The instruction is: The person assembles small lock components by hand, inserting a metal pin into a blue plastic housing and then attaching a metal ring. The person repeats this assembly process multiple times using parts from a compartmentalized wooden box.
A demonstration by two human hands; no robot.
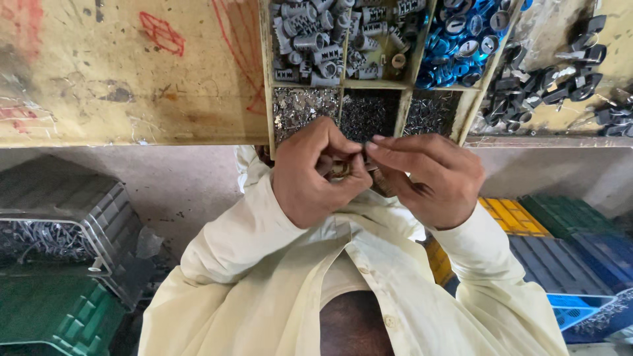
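Fingers of the left hand (pixel 315 173) and right hand (pixel 427 177) are pinching a small metal part (pixel 343 169) between them, apparently mid-assembly just below the divided tray (pixel 343 84), likely needing careful alignment next.

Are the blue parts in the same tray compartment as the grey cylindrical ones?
No. The blue parts fill their own compartment, set apart by a wooden divider from the grey cylindrical parts.
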